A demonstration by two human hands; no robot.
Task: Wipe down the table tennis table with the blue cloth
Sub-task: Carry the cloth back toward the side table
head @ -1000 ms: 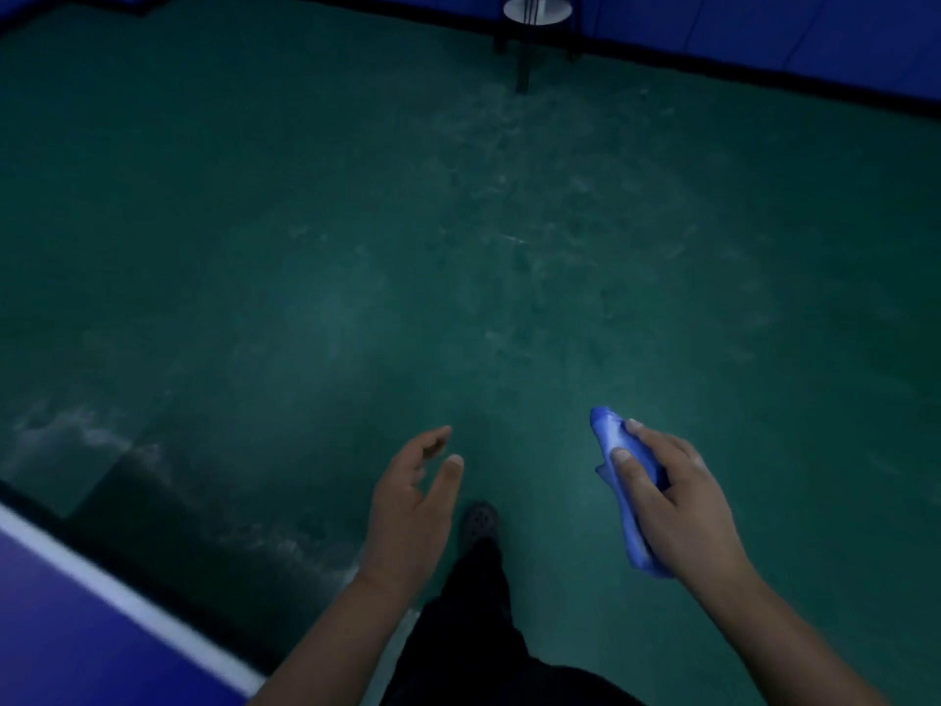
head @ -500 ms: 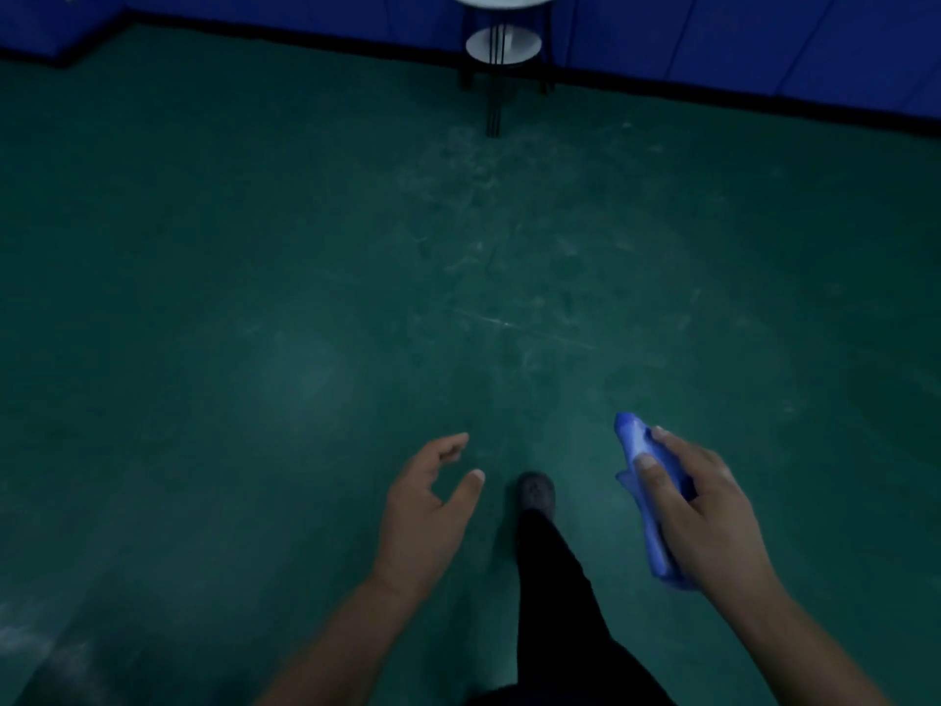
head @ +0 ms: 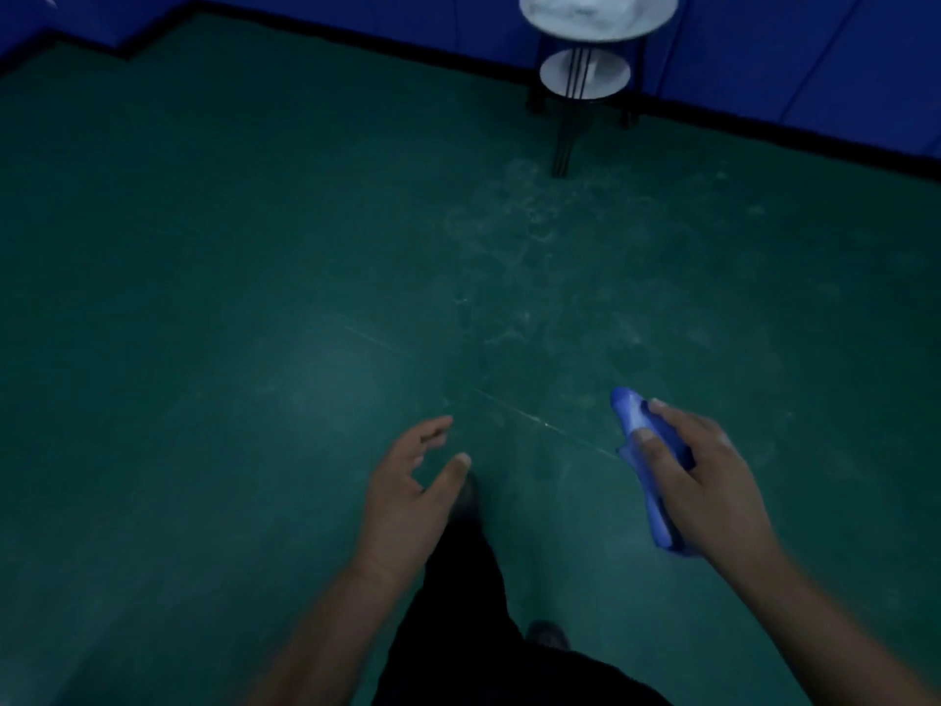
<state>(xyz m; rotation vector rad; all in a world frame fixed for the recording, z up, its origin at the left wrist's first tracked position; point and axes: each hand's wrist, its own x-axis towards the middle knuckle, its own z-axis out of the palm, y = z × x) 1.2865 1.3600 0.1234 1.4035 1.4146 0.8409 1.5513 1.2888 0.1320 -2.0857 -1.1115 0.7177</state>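
right hand grips bunched blue cloth, held above green floor at near right. left hand empty, fingers loosely spread. two-tier round stand far ahead.

No text, label, brand, number or sign can be read in this view.
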